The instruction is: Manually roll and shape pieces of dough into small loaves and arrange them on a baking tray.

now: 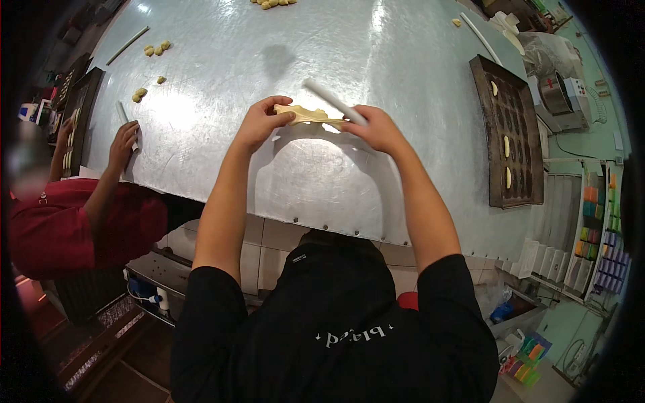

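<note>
Between my two hands a thin, uneven piece of pale yellow dough (310, 116) is stretched above the metal table (316, 181). My left hand (263, 123) pinches its left end between thumb and fingers. The right end of the dough is in the fingers of my right hand (371, 127). That same hand also keeps hold of a pale rolling pin (332, 99), which slants up and to the left above the dough. Shadows of my hands and arms fall on the shiny tabletop just below.
On the right lies a dark baking tray (478, 134) with several shaped dough pieces. To the left, a co-worker in a red shirt (67, 228) has a hand on another rolling pin (123, 114). Small dough balls (158, 49) and a thin rod (127, 46) lie farther off.
</note>
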Motion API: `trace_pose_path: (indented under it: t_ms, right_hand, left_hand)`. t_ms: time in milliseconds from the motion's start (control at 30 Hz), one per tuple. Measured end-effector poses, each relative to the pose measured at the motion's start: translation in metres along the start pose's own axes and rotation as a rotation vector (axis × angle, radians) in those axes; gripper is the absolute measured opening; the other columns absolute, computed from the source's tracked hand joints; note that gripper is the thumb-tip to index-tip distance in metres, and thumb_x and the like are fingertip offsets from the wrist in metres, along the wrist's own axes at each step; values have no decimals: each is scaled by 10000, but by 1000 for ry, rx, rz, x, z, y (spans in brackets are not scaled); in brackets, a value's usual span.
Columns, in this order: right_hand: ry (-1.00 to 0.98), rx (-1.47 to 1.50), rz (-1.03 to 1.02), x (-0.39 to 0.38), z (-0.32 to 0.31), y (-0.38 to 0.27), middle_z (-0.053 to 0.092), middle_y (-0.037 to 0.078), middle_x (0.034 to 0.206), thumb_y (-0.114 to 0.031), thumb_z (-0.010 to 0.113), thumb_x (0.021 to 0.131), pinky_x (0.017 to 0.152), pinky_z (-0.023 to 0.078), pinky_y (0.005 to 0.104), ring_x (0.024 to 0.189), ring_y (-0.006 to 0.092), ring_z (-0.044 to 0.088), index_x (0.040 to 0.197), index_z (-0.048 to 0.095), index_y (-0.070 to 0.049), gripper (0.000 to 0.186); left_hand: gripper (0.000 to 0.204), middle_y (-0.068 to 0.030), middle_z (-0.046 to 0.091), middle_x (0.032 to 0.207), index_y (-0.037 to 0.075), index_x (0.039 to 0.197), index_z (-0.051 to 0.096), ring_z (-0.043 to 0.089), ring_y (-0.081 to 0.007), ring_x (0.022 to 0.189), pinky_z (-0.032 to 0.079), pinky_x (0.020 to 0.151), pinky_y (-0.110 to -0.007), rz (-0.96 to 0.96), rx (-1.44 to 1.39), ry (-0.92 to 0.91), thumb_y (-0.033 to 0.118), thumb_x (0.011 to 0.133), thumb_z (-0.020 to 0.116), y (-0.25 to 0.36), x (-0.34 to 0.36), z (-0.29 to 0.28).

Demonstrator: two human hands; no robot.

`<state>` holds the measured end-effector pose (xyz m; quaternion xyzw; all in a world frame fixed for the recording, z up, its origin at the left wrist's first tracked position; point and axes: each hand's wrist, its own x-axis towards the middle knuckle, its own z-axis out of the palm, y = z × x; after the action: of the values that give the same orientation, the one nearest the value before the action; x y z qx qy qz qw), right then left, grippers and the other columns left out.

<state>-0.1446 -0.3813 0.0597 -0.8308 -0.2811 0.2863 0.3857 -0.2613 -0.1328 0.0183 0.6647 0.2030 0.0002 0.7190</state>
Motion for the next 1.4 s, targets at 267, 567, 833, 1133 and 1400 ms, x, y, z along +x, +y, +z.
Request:
trace_pose_path:
  t_ms: [267,567,833,1133,1400]
  right_hand:
    - [93,191,123,-29,10,24,665,48,883,-251,735,794,728,493,301,797,129,609,1071,666,-60,344]
    - [328,-241,-83,13,122,-23,687,87,969,-334,748,733,758,536,386,843,289,672,1150,660,-169,457]
    - [262,82,133,-73,28,31,659,82,758,-216,684,796,667,494,303,697,153,615,986,684,-24,270]
    - [389,13,233,-123,-5,85,668,118,882,-236,716,818,755,495,314,800,235,642,1080,674,-26,339]
    - [327,277,310,-152,-28,97,646,19,825,-237,647,910,581,448,239,647,75,531,1166,619,-10,343]
  left_hand:
    - [335,-136,614,1076,-26,1187,593,630,-197,906,544,786,-294,-121,19,74,95,875,593,-1,-6,1]
    - [297,-154,605,1084,-51,1183,582,628,-235,951,549,826,-343,-238,-412,134,99,928,570,-21,-7,-9]
    - [321,-139,652,1019,-52,1132,636,641,-200,883,531,763,-289,-90,48,210,66,844,558,-3,-8,-28]
    - [413,-176,611,1206,84,1204,609,563,-335,1149,457,942,-382,625,782,184,205,822,707,1,-39,84]
    - [309,-164,638,1062,6,1025,643,603,-347,998,494,859,-405,728,640,-161,140,761,730,-50,-52,231]
